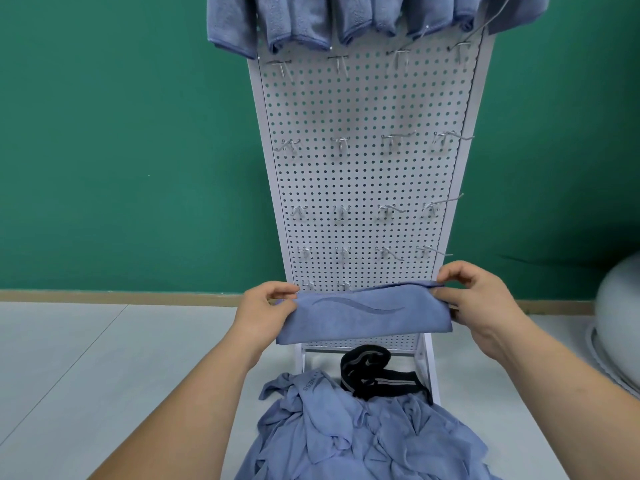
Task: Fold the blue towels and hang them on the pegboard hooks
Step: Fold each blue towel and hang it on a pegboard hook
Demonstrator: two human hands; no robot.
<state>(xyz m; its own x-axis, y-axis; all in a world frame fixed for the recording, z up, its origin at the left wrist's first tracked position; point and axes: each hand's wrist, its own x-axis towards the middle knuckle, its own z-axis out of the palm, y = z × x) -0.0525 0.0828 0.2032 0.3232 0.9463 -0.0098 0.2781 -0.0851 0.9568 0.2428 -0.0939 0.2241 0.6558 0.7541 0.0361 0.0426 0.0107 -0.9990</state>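
Two bare hands hold a folded blue towel (363,322) stretched level between them, in front of the lower part of a white pegboard (363,174). The left hand (265,308) pinches the towel's left end, its fingers (282,289) curled over the top edge. The right hand (476,296) grips the right end, fingers (453,271) clamped on the upper fold. A darker wavy line runs across the cloth between the two sets of fingers. Above the fingers, rows of metal hooks (341,143) stud the board. Higher still, at the top of the view, several hung towels (311,22) drape side by side. Below the fingers, on the pale floor (104,358), lies a crumpled heap of blue towels (363,438). A black strap (388,382) with grey stripes lies at its far edge by the board's foot. Right of the right-hand fingers, a rounded pale grey object (620,323) sits at the frame's edge. A green wall (121,133) stands behind.
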